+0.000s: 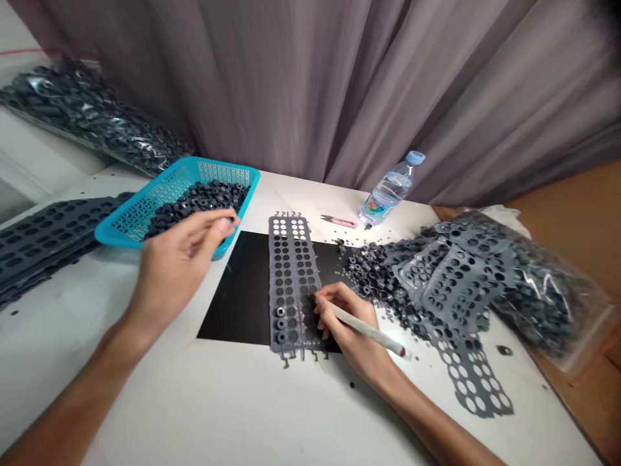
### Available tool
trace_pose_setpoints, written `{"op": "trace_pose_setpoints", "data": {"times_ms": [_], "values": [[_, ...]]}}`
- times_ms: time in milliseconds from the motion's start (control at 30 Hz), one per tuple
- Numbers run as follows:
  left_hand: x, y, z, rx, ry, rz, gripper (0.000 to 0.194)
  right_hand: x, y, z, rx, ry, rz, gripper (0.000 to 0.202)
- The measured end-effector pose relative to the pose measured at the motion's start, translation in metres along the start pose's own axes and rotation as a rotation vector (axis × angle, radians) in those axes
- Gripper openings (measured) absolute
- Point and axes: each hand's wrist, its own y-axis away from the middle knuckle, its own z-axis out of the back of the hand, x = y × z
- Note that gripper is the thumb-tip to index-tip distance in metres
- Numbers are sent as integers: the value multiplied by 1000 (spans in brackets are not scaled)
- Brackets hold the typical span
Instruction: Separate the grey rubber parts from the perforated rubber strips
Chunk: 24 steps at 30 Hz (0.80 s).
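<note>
By the blue perforated plastic basket (133, 213), left hand (177, 255) has fingertips pinched together, maybe empty. Centre, long grey perforated rubber sheet (294, 278) on black rectangular mat (237, 291), long axis running away from person. Right hand (358, 349) pinches pale pen-shaped tool (366, 331), slanting up-left.

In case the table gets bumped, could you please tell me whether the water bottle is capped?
Capped: the blue cap sits on the water bottle's neck.

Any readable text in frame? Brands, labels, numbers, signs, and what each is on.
None legible.
Multicoloured label on the clear plastic bottle with a blue cap: printed, too small and blurred to read.
Clear plastic bags of dark grey rings: no text that I can make out.
</note>
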Motion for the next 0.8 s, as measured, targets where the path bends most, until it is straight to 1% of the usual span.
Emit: {"op": "trace_pose_setpoints", "data": {"times_ms": [33, 67, 100, 167, 300, 333, 400, 500, 600, 733, 800], "values": [[0, -5, 6, -50, -19, -36, 35, -1, 0, 0, 3, 8, 3, 24], [0, -8, 11, -45, -1, -30, 35, -1, 0, 0, 3, 15, 3, 23], [0, -10, 13, 5, 41, 7, 36, -2, 0, -1, 2, 21, 0, 24], [-1, -10, 12, 160, 148, 116, 40, -3, 0, -1, -8, 32, -10, 24], [-9, 5, -5, 459, 350, 328, 41, -3, -2, -1, -28, 50, -5, 26], [-11, 10, -9, 517, 397, 382, 40, -3, -2, 0, -31, 49, -1, 26], [-14, 18, -17, 599, 487, 470, 37, -2, -3, 0, -30, 46, 5, 26], [-15, 24, -24, 663, 580, 537, 32, -2, -2, 0, -23, 51, 8, 26], [-12, 27, -26, 702, 600, 563, 33, -2, -2, 0, -17, 57, 7, 25], [-9, 28, -27, 744, 572, 555, 37, -3, -3, 0, -9, 56, 5, 25], [-10, 26, -27, 742, 522, 526, 40, -3, -3, 0, -12, 52, 2, 25]]}}
